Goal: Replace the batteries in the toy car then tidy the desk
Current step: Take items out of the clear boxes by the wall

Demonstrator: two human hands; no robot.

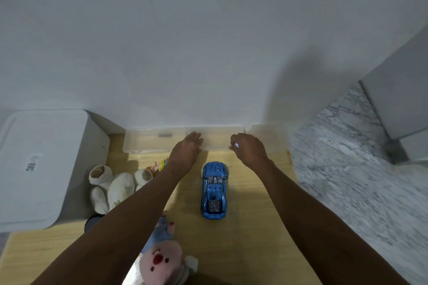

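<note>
A pale wooden desk [250, 227] fills the lower middle of the frame. At left stands a large white plastic bin with a closed lid [39, 166]; its small label is too blurred to read. A clear, shallow plastic tray [148, 140] lies against the wall at centre. The left hand [186, 149] reaches to the tray's front edge, fingers straight. The right hand [249, 147] hovers beside it, fingers curled down; whether they pinch anything cannot be told. The glossy blue toy car [214, 190] sits on the desk between the forearms. A cream plush toy [113, 186] lies at left, a pink plush toy [162, 259] at bottom.
</note>
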